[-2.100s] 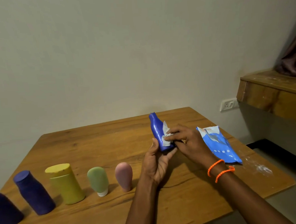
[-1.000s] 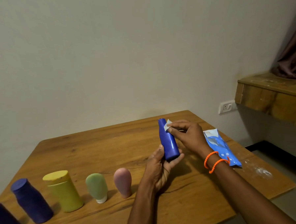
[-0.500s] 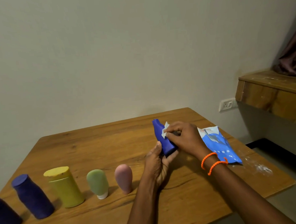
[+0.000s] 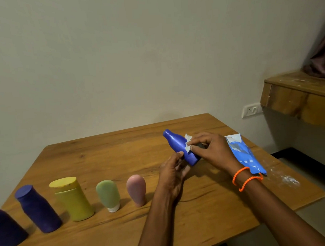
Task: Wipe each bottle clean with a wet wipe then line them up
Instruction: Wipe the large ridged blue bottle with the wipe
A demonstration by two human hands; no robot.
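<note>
At centre right of the frame, above the wooden table (image 4: 110, 153), the left hand (image 4: 173, 176) grips the lower end of a blue bottle (image 4: 180, 147) between thumb and curled fingers, the bottle tilted with its neck toward the upper left. The right hand (image 4: 213, 151) pinches a white wet wipe (image 4: 187, 144) against the bottle's side. Five bottles stand in a row along the lower left: a dark purple bottle (image 4: 5, 228) cut by the frame's left edge, a second purple bottle (image 4: 38, 208), a yellow bottle (image 4: 72, 198), a green tube (image 4: 108, 195) and a pink tube (image 4: 136, 189). One blue wipe packet (image 4: 244, 154) lies near the table's right edge, just beside the right wrist, which wears two orange bands (image 4: 245, 178). Bare tabletop spans the middle and far left.
</note>
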